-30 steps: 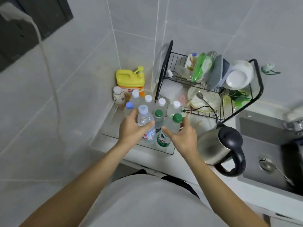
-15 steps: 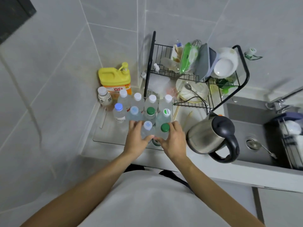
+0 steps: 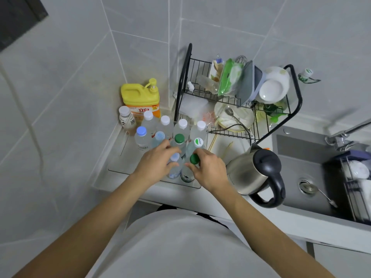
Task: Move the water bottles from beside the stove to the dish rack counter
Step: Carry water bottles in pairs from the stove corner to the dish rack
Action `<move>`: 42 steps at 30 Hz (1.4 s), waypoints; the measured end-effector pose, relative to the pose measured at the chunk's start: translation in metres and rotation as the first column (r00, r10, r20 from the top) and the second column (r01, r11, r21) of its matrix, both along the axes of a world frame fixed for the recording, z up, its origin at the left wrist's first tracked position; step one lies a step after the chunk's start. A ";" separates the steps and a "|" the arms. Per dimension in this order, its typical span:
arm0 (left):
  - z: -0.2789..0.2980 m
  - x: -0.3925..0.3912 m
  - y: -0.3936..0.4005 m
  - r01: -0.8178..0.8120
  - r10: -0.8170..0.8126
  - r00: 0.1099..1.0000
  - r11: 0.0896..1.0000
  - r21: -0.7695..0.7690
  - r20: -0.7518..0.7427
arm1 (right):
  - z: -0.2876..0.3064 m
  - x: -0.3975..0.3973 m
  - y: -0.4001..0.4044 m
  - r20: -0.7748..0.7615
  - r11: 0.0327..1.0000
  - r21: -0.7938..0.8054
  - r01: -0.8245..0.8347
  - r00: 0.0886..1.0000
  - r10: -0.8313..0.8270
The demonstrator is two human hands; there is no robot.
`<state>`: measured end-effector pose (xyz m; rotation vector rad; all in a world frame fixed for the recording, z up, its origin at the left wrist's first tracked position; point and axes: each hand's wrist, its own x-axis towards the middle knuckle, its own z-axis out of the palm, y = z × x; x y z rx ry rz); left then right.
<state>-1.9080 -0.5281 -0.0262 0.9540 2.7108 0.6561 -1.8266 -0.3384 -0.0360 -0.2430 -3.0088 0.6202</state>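
two water bottles stand at the front of a cluster of bottles on the clear tray [image 3: 120, 167], on the counter left of the dish rack [image 3: 236, 109]. the left hand [image 3: 154, 165] wraps its fingers round the pale-blue-capped bottle [image 3: 175, 165]. the right hand [image 3: 208, 169] pinches the green-capped bottle [image 3: 193, 160] just below the cap. more bottles stand upright behind them. a yellow jug [image 3: 140, 95] sits in the corner, and a steel kettle [image 3: 253, 173] stands just right of the right hand, beside the sink [image 3: 301, 177].

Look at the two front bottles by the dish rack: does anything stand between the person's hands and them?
Nothing visible does. The left hand already touches the blue-capped bottle, and the right hand the green-capped bottle, both standing on the counter.
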 end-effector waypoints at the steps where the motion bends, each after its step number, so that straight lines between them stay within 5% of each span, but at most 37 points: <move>1: 0.003 -0.003 0.002 0.012 -0.012 1.000 1.000 -0.024 -0.003 | 0.002 -0.002 0.003 0.009 1.000 -0.001 -0.027 1.000 0.027; 15: -0.004 -0.001 0.007 0.005 -0.003 0.999 0.999 0.053 -0.036 | 0.004 -0.001 0.017 0.019 0.985 -0.027 -0.172 0.985 0.172; 27: -0.003 -0.009 0.005 -0.007 0.004 0.995 1.000 0.029 0.103 | 0.004 0.002 0.010 0.070 0.993 -0.047 -0.112 0.991 0.115; 42: 0.025 0.006 -0.001 -0.171 0.171 0.985 0.983 0.063 0.018 | 0.036 0.007 0.020 0.164 0.995 -0.060 -0.078 0.983 0.087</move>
